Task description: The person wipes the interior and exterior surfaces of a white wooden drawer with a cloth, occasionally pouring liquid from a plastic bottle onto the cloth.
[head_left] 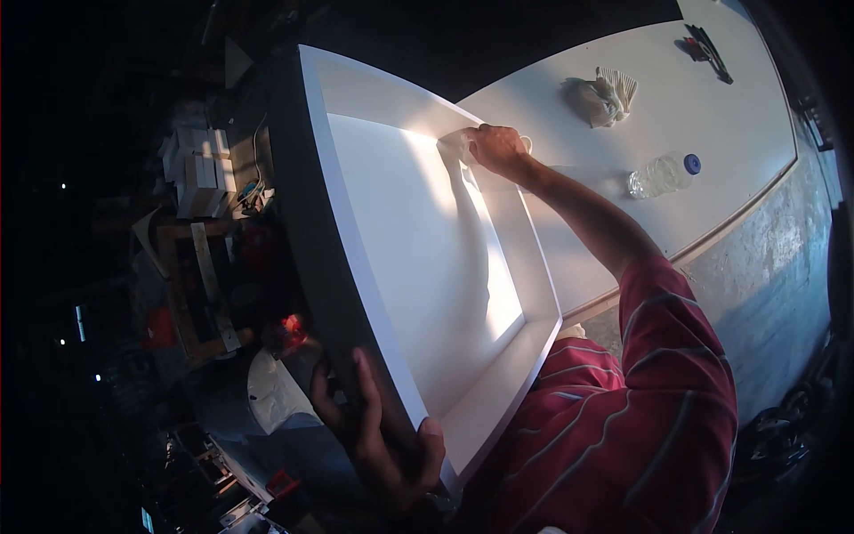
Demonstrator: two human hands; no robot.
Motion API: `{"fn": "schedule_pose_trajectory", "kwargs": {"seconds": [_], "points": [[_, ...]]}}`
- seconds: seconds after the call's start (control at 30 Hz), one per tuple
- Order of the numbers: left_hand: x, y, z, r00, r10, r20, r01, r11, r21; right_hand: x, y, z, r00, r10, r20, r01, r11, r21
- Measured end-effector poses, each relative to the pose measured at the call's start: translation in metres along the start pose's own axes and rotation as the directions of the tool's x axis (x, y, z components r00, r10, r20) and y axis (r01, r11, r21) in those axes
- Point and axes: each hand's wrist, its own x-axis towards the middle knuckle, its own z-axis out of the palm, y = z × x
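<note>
I note the white box frame standing on edge against the white table. Left hand wraps its near corner, fingers curled closed. Right hand presses a cloth, fingers clenched, on the far rim. Interior stands open; crumpled rag and bottle lie well apart.

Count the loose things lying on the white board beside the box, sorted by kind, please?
Crumpled cloth: 1
Clear plastic bottle with blue cap: 1
Dark tool near the far edge, too small to identify: 1
Total: 3

Not counted: the white cloth that the right hand presses to the white box.
</note>
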Motion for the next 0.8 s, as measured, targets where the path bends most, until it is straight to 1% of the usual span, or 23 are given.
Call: {"fn": "schedule_pose_trajectory", "kwargs": {"seconds": [0.03,0.07,0.13,0.17,0.23,0.27,0.3,0.33,0.37,0.5,0.57,0.6,0.63,0.67,0.7,0.73,0.77,0.8], "points": [[0.000,0.000,0.001,1.000,0.001,-0.005,-0.001,1.000,-0.015,-0.007,0.000,0.020,0.994,-0.109,-0.029,0.111,0.988,0.108],[-0.001,0.000,0.002,1.000,0.004,-0.010,-0.004,1.000,-0.027,-0.009,-0.010,0.031,0.986,-0.088,0.142,0.088,0.996,0.002],[-0.001,-0.001,0.003,1.000,0.008,-0.019,-0.009,0.999,-0.044,-0.010,-0.011,0.046,0.987,0.051,0.151,-0.028,0.989,-0.146],[-0.001,-0.002,0.002,1.000,0.009,-0.025,-0.010,0.999,-0.051,-0.003,-0.009,0.046,0.986,0.054,0.155,-0.032,0.990,-0.140],[-0.003,-0.007,0.004,1.000,-0.010,-0.025,0.009,0.997,-0.070,0.008,-0.004,0.043,0.948,-0.005,0.317,0.069,0.979,-0.190],[-0.003,-0.011,0.005,0.999,-0.018,-0.037,0.014,0.995,-0.096,0.007,-0.002,0.040,0.950,-0.001,0.311,0.065,0.979,-0.194],[-0.003,-0.015,0.006,0.999,-0.010,-0.046,0.006,0.995,-0.097,0.005,0.000,0.036,0.952,-0.057,0.301,0.123,0.971,-0.205],[-0.004,-0.020,0.006,0.998,-0.025,-0.050,0.017,0.988,-0.151,0.004,0.001,0.034,0.950,-0.116,0.291,0.184,0.958,-0.219],[-0.006,-0.024,0.006,0.998,-0.044,-0.053,0.032,0.978,-0.204,0.003,-0.001,0.034,0.962,-0.064,0.266,0.125,0.967,-0.222],[-0.005,-0.030,0.002,0.999,-0.015,-0.053,0.005,0.983,-0.184,0.000,0.002,0.038,0.957,-0.047,0.288,0.121,0.962,-0.243],[-0.003,-0.028,0.001,0.996,0.053,-0.071,-0.061,0.991,-0.117,-0.010,0.014,0.031,0.992,0.008,0.127,0.013,0.986,-0.167],[-0.003,-0.029,0.001,0.996,0.050,-0.074,-0.059,0.991,-0.119,-0.013,0.026,0.024,0.989,0.087,0.124,-0.078,0.994,-0.078],[-0.004,-0.030,0.002,0.996,0.051,-0.080,-0.062,0.989,-0.132,-0.012,0.039,0.023,0.956,0.272,0.108,-0.271,0.962,-0.022],[-0.004,-0.032,0.004,0.995,0.053,-0.087,-0.066,0.987,-0.145,-0.013,0.049,0.015,0.842,0.502,0.196,-0.539,0.784,0.307],[-0.005,-0.036,0.003,0.995,0.050,-0.084,-0.059,0.992,-0.113,-0.017,0.054,0.012,0.878,0.476,0.054,-0.467,0.822,0.326],[-0.005,-0.041,0.004,0.995,0.054,-0.087,-0.064,0.991,-0.114,-0.019,0.055,-0.002,0.891,0.443,-0.096,-0.390,0.858,0.333],[-0.005,-0.047,0.005,0.994,0.059,-0.094,-0.072,0.987,-0.142,-0.020,0.037,-0.025,0.893,0.438,-0.102,-0.290,0.735,0.613],[-0.006,-0.051,0.006,0.994,0.062,-0.092,-0.077,0.983,-0.169,-0.023,0.004,-0.047,0.893,0.439,-0.104,-0.165,0.533,0.830]]}}
